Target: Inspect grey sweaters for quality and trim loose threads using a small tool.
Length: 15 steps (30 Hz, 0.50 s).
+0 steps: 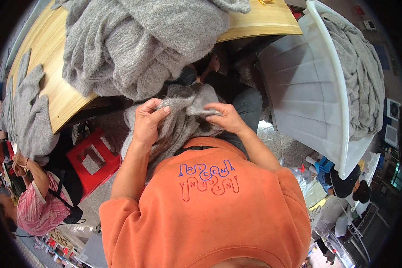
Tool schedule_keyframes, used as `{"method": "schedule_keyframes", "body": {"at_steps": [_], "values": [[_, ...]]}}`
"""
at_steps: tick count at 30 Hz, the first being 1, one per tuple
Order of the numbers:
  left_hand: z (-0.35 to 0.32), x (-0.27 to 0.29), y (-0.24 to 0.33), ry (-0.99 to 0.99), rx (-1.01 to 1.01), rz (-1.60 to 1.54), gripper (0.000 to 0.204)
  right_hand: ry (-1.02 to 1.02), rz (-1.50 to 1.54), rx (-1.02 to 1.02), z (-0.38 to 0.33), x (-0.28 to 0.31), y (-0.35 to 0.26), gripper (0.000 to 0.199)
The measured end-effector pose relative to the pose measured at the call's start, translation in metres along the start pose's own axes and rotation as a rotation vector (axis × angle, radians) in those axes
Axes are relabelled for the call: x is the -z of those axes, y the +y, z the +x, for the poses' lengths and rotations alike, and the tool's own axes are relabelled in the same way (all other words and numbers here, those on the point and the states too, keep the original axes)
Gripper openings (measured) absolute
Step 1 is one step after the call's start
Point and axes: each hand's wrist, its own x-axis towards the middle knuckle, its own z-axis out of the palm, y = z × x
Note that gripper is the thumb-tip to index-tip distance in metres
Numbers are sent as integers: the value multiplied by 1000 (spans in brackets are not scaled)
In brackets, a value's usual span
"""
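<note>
A fuzzy grey knitted garment lies bunched across my lap, its lower folds hidden by my orange shirt. My left hand is closed on one part of it, thumb on top of the knit. On the other side, my right hand pinches an edge of the same garment between thumb and fingers. The stretch of knit between both hands is raised and loosely gathered. Just beyond, a large heap of grey knitwear hangs over the near edge of the wooden table.
At the right stands a big pale plastic bin filled with grey knitwear. More knit pieces drape off the table's left end. A red stool is at my left, beside a person in a pink striped top. Another person is behind right.
</note>
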Motion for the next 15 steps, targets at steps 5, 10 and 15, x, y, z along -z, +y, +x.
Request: {"method": "schedule_keyframes", "body": {"at_steps": [5, 10, 15], "values": [[3, -4, 3, -12, 2, 38, 2, 170, -417, 231, -1, -9, -28, 16], [0, -21, 6, -63, 89, 89, 2, 25, -756, 844, -14, -33, -67, 28], [-1, -35, -1, -207, 277, 86, 6, 17, -776, 899, -5, -52, -75, 18]]}}
